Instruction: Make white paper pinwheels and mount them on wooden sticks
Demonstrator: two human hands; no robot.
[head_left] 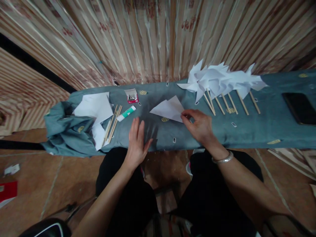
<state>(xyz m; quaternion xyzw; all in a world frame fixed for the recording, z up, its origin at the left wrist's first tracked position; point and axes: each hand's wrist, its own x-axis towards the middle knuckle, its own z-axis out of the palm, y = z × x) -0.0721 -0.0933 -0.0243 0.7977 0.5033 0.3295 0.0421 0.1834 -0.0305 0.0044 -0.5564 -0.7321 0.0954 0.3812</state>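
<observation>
A folded sheet of white paper (168, 109) lies on the cloth-covered surface in front of me, roughly triangular in outline. My right hand (197, 125) pinches its right-hand corner between thumb and fingers. My left hand (137, 141) is held near the front edge, fingers stretched out and thumb apart, with nothing in it. Just beyond that hand lies a glue stick (126, 113) with a green and white label. Several thin wooden sticks (115, 123) rest to the left of the glue.
White paper sheets (97, 104) lie at the left. A small red box (132, 95) of shiny metal pins stands behind the glue. Several paper pinwheels (222, 79) on sticks overlap at the back right. A black phone (300, 108) lies far right. A curtain (148, 42) hangs behind.
</observation>
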